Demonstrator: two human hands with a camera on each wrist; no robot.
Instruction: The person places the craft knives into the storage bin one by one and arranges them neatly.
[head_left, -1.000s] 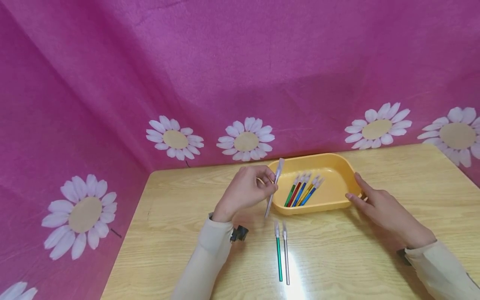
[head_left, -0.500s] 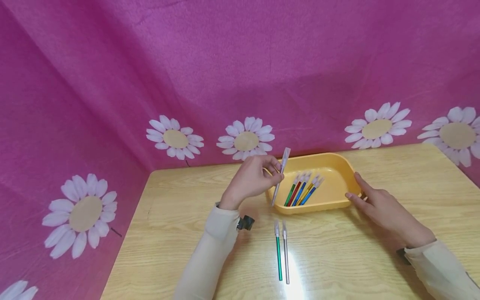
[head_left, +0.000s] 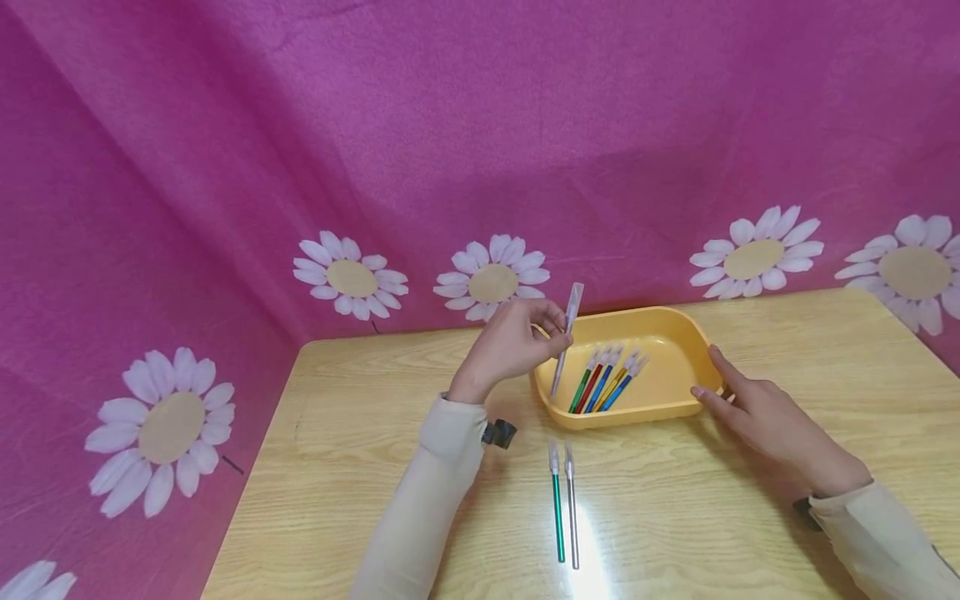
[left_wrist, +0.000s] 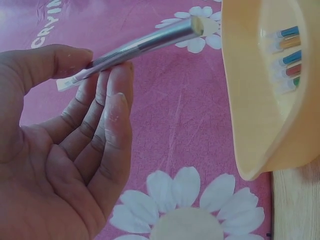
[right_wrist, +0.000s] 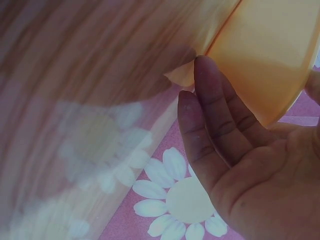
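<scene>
My left hand [head_left: 510, 346] pinches a silver craft knife [head_left: 574, 302] between thumb and fingertips, over the left end of a yellow plastic tray [head_left: 637, 415]. The knife is tilted, its clear cap up; the left wrist view shows its knurled metal handle [left_wrist: 165, 37]. My right hand [head_left: 780, 425] grips the tray's right end, thumb near the rim and fingers [right_wrist: 210, 95] against the outer wall. Inside the tray several capped craft knives [head_left: 597, 390] in green, red, blue and gold lie side by side. In front of it lie a green craft knife [head_left: 558, 517] and another silver one [head_left: 574, 521].
A light wooden table [head_left: 360, 467] carries everything. Behind and to the left of it hangs a magenta cloth [head_left: 562, 150] with white daisies, close to the tray's back edge. Glare shows on the table near the front knives.
My left hand has moved right and away from me with the silver craft knife, from the tray's left edge to over its inside. The right hand and tray have stayed put.
</scene>
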